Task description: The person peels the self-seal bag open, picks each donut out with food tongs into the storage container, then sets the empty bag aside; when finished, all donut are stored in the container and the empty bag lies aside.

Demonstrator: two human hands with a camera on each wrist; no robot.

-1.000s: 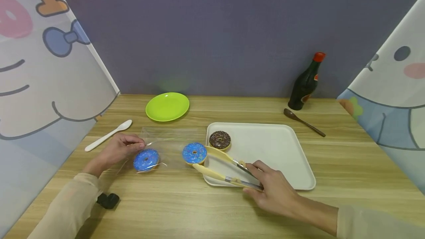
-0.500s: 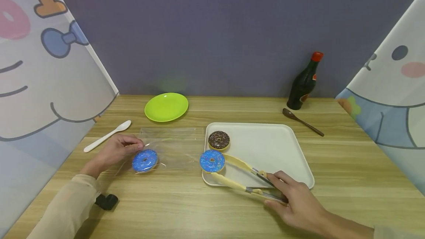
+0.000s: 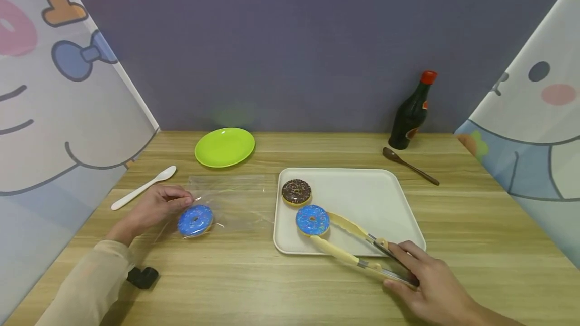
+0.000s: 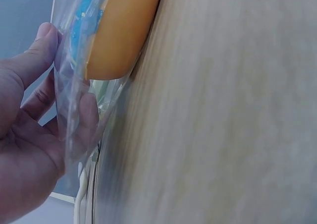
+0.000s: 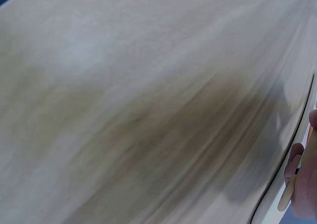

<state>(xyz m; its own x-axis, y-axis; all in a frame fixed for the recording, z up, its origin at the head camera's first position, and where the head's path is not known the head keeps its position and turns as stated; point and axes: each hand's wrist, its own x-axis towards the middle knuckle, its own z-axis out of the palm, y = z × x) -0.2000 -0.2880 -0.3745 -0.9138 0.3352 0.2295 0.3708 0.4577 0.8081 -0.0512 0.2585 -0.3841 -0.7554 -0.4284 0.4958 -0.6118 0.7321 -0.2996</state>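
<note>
My left hand pinches the edge of a clear plastic bag lying on the table. Inside the bag, close to the fingers, sits a blue sprinkled toy donut, its tan side showing in the left wrist view. With my right hand I grip a pair of tongs with cream tips. Between those tips is another blue donut, over the left part of a white tray; whether it touches the tray I cannot tell. A chocolate donut lies on the tray just behind it.
A green plate stands at the back left, and a white spoon lies beyond my left hand. At the back right are a dark bottle and a brown wooden spoon. A small black object is by the left sleeve.
My right hand has moved right and towards me with the tongs, carrying the blue donut from the bag's right end to over the tray. The left hand has stayed at the bag's edge.
</note>
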